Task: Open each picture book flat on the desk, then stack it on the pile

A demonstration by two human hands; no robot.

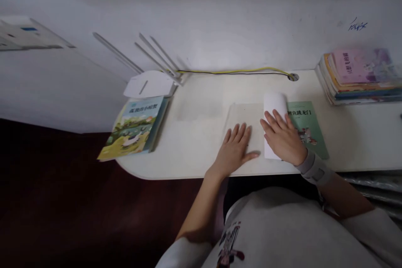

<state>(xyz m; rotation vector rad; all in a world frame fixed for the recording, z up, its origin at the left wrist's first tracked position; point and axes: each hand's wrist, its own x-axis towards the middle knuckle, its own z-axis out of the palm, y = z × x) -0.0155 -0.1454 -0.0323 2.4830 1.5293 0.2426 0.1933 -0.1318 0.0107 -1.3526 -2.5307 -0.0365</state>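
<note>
Your left hand lies flat, fingers slightly spread, on a pale sheet, masking part of it. Your right hand, open and gripping nothing visible, rests on a white curled flap. Just right of it, the green book shows partly, its left side covered; you cannot tell whether the flap joins it. Far right of your hands, the book stack blurs.
</note>
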